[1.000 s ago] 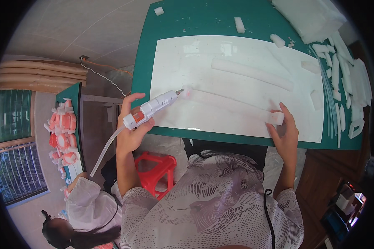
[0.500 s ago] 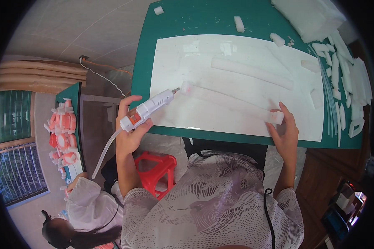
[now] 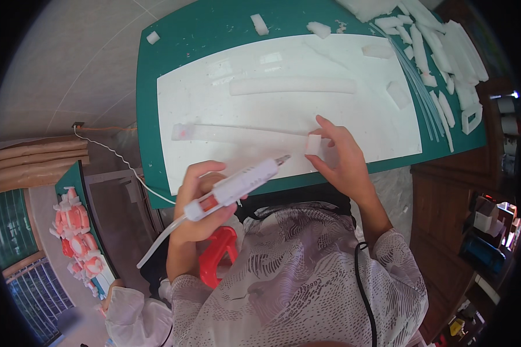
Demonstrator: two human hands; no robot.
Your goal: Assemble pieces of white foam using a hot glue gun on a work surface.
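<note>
A white hot glue gun (image 3: 237, 189) with an orange trigger is gripped in my left hand (image 3: 204, 201). Its metal nozzle points up and right, close to my right hand (image 3: 341, 155). Between the thumb and fingers of that hand I pinch a small white foam block (image 3: 313, 144) at the right end of a long foam strip (image 3: 246, 135). The strip lies across the white board (image 3: 382, 139), with a pinkish spot near its left end. Farther back on the board rests a second foam strip (image 3: 292, 86), untouched.
Foam scraps (image 3: 418, 46) and thin translucent sticks (image 3: 417, 87) crowd the right side of the green table (image 3: 150, 63). A red stool (image 3: 217, 260) stands below my left arm. Another person in white (image 3: 136, 315) sits at lower left beside pink-and-white pieces (image 3: 78, 231).
The glue gun has moved from the strip's left end toward its right end. My view has shifted, so the table appears farther left. My right hand still pinches the block.
</note>
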